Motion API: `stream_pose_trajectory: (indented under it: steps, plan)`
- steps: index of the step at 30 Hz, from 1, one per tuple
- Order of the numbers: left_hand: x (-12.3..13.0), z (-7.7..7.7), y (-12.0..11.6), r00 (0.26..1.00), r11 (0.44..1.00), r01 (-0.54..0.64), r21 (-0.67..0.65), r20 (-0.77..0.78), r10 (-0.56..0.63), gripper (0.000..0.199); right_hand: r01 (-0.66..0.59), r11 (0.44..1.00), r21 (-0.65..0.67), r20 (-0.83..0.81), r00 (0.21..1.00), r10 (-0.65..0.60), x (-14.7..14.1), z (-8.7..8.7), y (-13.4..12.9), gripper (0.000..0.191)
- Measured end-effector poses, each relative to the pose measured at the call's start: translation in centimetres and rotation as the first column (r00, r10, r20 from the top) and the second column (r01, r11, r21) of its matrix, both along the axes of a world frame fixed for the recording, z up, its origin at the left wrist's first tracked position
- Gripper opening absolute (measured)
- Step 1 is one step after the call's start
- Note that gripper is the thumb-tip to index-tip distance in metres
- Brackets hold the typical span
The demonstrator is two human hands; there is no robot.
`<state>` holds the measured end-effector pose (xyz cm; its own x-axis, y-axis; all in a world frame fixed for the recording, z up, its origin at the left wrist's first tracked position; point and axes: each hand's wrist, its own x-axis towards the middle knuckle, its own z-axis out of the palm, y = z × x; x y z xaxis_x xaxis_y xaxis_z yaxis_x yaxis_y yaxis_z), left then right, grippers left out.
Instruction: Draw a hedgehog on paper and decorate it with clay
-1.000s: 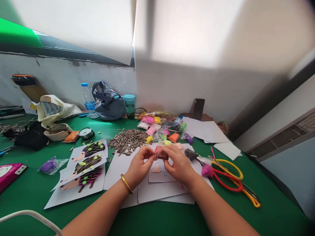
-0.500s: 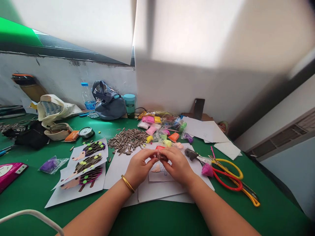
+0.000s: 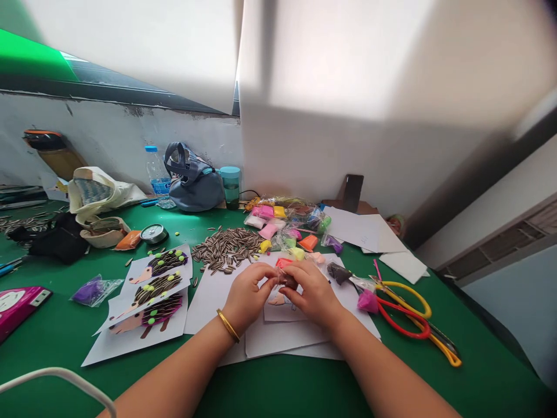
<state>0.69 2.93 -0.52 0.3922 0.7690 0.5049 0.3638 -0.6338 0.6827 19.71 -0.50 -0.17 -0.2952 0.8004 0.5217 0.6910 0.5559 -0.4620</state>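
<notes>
My left hand point(image 3: 253, 292), with a gold bangle at the wrist, pinches one side of a small clear bag of brown clay point(image 3: 287, 279). On the bag's other side, my right hand point(image 3: 314, 293) has its thumb and fingers closed on it. Both hands are over a sheet with a drawing point(image 3: 278, 312), which they partly cover, on a stack of white paper point(image 3: 270, 342). Striped sunflower seeds point(image 3: 228, 247) lie in a heap beyond my left hand. Packets of coloured clay point(image 3: 267, 220) are spread behind the hands.
Hedgehog pictures with seeds point(image 3: 159, 290) lie at the left, near a purple clay packet point(image 3: 92, 291). Yellow and red-handled scissors point(image 3: 404, 316) are at the right. A blue bag point(image 3: 195, 188), a water bottle point(image 3: 157, 177) and a phone point(image 3: 352, 193) stand along the back.
My left fingers have shifted slightly around the bag, and a little more of the brown clay shows between my hands. The whole view has moved slightly.
</notes>
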Motion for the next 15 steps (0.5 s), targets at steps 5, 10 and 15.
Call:
stream_pose_trajectory:
  steps: [5,10,15]
  plan:
    - [-0.13,0.12,0.12,0.998,0.998,0.063,0.018,-0.008,-0.063,0.013,-0.024,0.999,-0.036,-0.003,1.0,0.024,0.26,0.05,-0.01,0.017]
    - [-0.24,0.18,0.28,0.993,0.993,0.121,-0.017,0.003,-0.121,0.016,-0.117,0.99,-0.084,-0.042,0.993,0.114,0.55,0.2,-0.04,0.017]
    - [-0.42,0.1,0.48,0.983,0.982,0.178,-0.055,0.05,-0.176,0.012,-0.187,0.966,-0.178,-0.077,0.981,0.176,0.71,0.25,-0.12,0.025]
